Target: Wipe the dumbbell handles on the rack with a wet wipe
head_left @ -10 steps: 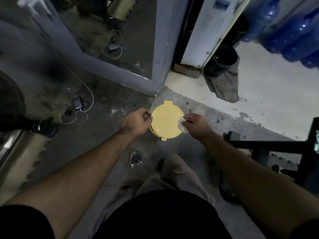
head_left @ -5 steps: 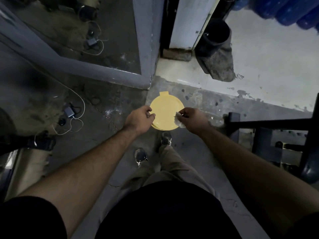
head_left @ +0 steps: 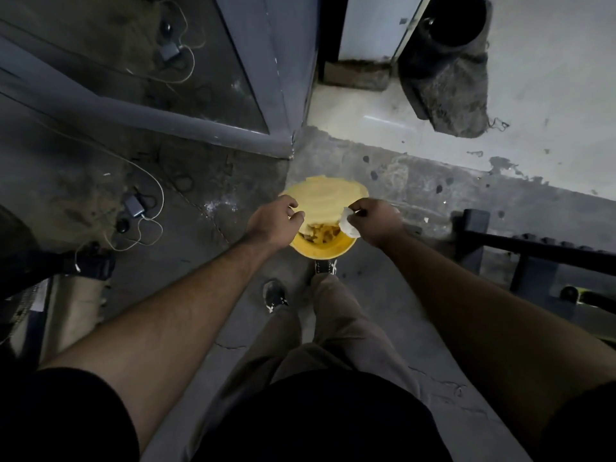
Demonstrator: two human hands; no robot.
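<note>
head view: at frame centre a yellow wipe tub (head_left: pixel 321 246) is held by the left hand (head_left: pixel 275 223), fingers curled on its raised lid (head_left: pixel 328 198). a white wet wipe (head_left: pixel 348 225) is pinched by the right hand (head_left: pixel 380 221). the dumbbell rack (head_left: pixel 533 251) stands at right edge; handles cannot be made out. the lid should be closed before wiping.

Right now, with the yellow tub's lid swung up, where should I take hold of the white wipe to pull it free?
Grip the wipe at its bunched upper end, where the right hand already pinches it, coming from the right over the tub rim. The raised lid blocks the far side, and the left hand covers the left.
</note>
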